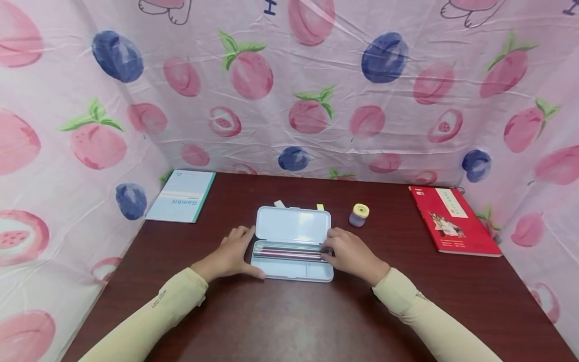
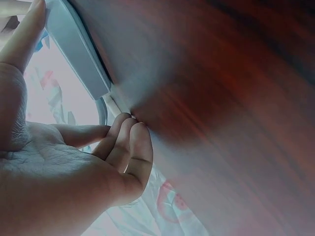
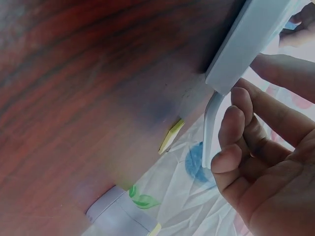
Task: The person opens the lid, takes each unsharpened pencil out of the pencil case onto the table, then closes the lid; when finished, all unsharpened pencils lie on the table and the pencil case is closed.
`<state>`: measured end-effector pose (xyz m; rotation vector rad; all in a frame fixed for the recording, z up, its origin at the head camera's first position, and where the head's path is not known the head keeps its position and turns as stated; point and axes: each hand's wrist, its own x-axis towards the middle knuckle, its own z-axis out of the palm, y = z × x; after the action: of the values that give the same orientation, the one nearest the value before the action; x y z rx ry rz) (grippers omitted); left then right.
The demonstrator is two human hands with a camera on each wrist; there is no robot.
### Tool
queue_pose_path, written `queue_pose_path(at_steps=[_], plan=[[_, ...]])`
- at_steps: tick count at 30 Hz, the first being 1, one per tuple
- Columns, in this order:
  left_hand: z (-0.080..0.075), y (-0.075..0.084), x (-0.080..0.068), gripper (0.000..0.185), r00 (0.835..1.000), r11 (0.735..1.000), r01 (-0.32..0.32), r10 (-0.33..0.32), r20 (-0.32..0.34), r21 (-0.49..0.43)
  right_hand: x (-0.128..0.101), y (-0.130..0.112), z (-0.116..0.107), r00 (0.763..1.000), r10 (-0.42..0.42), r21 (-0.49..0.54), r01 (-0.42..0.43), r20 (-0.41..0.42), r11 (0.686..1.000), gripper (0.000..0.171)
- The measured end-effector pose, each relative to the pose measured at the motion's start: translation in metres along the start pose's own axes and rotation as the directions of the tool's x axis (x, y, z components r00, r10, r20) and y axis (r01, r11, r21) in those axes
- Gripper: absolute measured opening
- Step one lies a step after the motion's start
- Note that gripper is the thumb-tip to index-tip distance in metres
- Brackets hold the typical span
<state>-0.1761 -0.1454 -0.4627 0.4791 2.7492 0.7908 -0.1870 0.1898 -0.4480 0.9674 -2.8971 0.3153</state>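
A pale blue pencil case [image 1: 289, 224] lies on the table with its lid raised toward the back. Several pencils [image 1: 287, 253] lie lengthwise in its rear compartment. My right hand [image 1: 353, 254] reaches over the case's right end, thumb and index finger around the pencils' right ends; the fingertips are partly hidden. In the right wrist view the other fingers curl beside the case's outer wall [image 3: 241, 54]. My left hand [image 1: 229, 255] is spread at the left end, thumb along the front corner and the other fingers near the hinge side.
Behind the lid lie a small whitish piece [image 1: 279, 204] and a small yellow piece [image 1: 320, 206]. A yellow-topped, greyish-purple small container [image 1: 359, 215] stands to their right. A light blue Gambit booklet [image 1: 181, 196] lies back left, a red book [image 1: 454, 221] at right. Patterned cloth [image 1: 271, 146] surrounds the table.
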Motion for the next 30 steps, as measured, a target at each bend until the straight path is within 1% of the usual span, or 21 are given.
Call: queue_pose_path(at_steps=[12, 17, 20, 26, 30], plan=[[0.0026, -0.0016, 0.0011, 0.139, 1.000, 1.000, -0.004, 0.004, -0.007, 0.014, 0.0044, -0.0013, -0.0029, 0.999, 0.012, -0.012, -0.011, 0.052, 1.000, 0.016], [0.0034, -0.0025, 0.0022, 0.139, 1.000, 1.000, -0.001, 0.001, -0.008, 0.019, 0.0064, 0.0004, -0.0020, 0.998, 0.017, -0.012, -0.017, 0.061, 1.000, 0.016], [0.0038, -0.0024, 0.0021, 0.139, 1.000, 1.000, 0.004, -0.003, -0.010, 0.023, 0.0074, 0.0013, -0.0016, 0.999, -0.008, -0.024, 0.009, 0.049, 1.000, 0.016], [0.0038, -0.0007, 0.0017, 0.139, 1.000, 1.000, 0.005, -0.004, -0.010, 0.025, 0.0073, 0.0009, -0.0008, 0.994, -0.108, -0.075, 0.107, -0.005, 0.991, 0.013], [0.0035, 0.0000, 0.0016, 0.139, 1.000, 1.000, 0.005, -0.005, -0.009, 0.025, 0.0057, 0.0009, 0.0008, 0.990, -0.139, -0.118, 0.134, -0.032, 0.984, 0.012]])
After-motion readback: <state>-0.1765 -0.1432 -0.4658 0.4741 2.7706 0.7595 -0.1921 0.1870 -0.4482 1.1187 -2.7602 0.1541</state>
